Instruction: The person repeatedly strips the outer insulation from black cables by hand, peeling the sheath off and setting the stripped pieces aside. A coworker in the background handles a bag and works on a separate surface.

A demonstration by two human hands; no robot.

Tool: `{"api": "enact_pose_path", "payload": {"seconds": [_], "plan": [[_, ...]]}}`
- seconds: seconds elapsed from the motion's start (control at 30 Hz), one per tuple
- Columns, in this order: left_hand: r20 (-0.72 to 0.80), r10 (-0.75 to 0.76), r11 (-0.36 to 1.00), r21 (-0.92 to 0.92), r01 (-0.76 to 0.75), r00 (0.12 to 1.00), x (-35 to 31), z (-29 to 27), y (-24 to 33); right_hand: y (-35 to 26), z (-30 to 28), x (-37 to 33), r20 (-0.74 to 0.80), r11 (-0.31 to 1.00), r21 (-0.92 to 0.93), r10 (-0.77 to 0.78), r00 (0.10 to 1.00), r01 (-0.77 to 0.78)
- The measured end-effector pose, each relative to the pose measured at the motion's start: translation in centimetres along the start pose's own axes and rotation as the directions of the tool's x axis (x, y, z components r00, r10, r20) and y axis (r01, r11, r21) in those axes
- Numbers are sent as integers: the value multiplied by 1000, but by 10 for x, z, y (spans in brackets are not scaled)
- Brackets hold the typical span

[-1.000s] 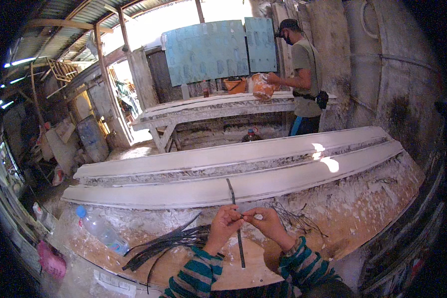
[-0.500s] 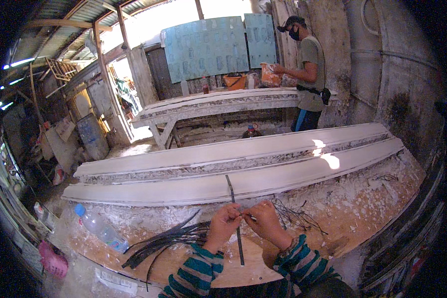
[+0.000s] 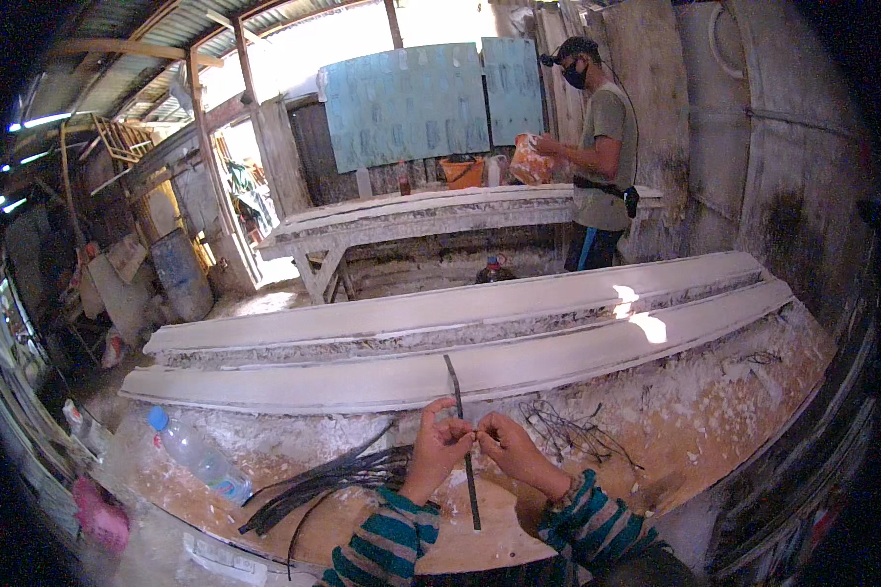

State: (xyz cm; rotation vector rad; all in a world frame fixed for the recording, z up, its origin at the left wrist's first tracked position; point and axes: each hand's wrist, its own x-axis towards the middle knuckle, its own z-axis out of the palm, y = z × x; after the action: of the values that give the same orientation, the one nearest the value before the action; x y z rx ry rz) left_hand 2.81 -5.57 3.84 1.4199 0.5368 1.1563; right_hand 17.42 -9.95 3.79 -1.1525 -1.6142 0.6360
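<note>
Over the wooden tabletop (image 3: 719, 421), left hand (image 3: 440, 448) pinching a dark strip (image 3: 473, 495), right hand (image 3: 511, 448) pressed together against it

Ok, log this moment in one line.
left hand: pinching dark strip | right hand: pinching same strip beside left hand | nearby: black strip bundle, clear bottle | co-worker: holding orange container

Left hand (image 3: 439, 448) now with one finger raised higher.

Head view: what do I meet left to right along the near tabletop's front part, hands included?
Clear plastic bottle, bundle of dark strips, left hand, right hand, tangle of thin dark strands.
</note>
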Motion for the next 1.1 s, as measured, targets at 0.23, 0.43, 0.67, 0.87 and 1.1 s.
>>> {"api": "enact_pose_path", "payload": {"seconds": [0.23, 0.43, 0.67, 0.87, 1.1], "plan": [[-2, -37, 999, -30, 37, 999, 1, -4, -1, 4, 0, 1, 199, 822, 524, 137, 970, -223], [10, -65, 994, 87, 64, 998, 0, -7, 4, -6, -5, 1, 326, 608, 685, 238, 915, -402], [9, -88, 995, 43, 87, 996, -2, -3, 6, -7, -7, 1, 335, 520, 735, 280, 900, -435], [-36, 13, 977, 212, -5, 999, -2, 0, 2, 1, -8, 3, 234, 631, 661, 341, 911, -406], [-102, -6, 979, 200, 27, 995, -2, 0, -1, 10, -5, 4, 81, 901, 341, 258, 963, -270]]}}
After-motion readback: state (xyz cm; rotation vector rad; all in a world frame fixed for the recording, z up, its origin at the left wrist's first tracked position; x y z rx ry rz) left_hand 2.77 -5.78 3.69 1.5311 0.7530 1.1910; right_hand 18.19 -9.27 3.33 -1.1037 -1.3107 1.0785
